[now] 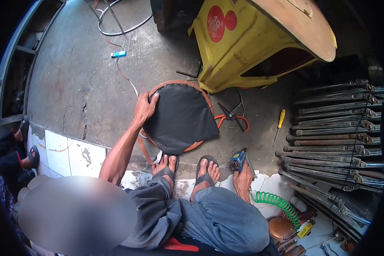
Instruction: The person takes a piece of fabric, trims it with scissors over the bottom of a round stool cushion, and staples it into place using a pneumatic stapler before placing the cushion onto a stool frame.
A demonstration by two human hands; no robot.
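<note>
A round seat pad (181, 117) with black backing cloth and a brown-orange rim lies on the concrete floor before my feet. The cloth overhangs the rim at the lower right. My left hand (146, 107) grips the pad's upper left edge, thumb on top and the other fingers partly hidden. In my right hand (243, 181) is a blue air staple gun (238, 160), held apart from the pad beside my right foot. A green coiled air hose (279, 200) runs from it. Red-handled cutters (231, 117) lie open against the pad's right side.
A yellow plastic stool (234, 47) lies tipped over at the back. Beyond a yellow screwdriver (281, 118), folded metal frames (333, 128) are stacked at right. A blue lighter (119, 54) and a metal ring (123, 32) are at the upper left. Another person's feet (33, 157) show at far left.
</note>
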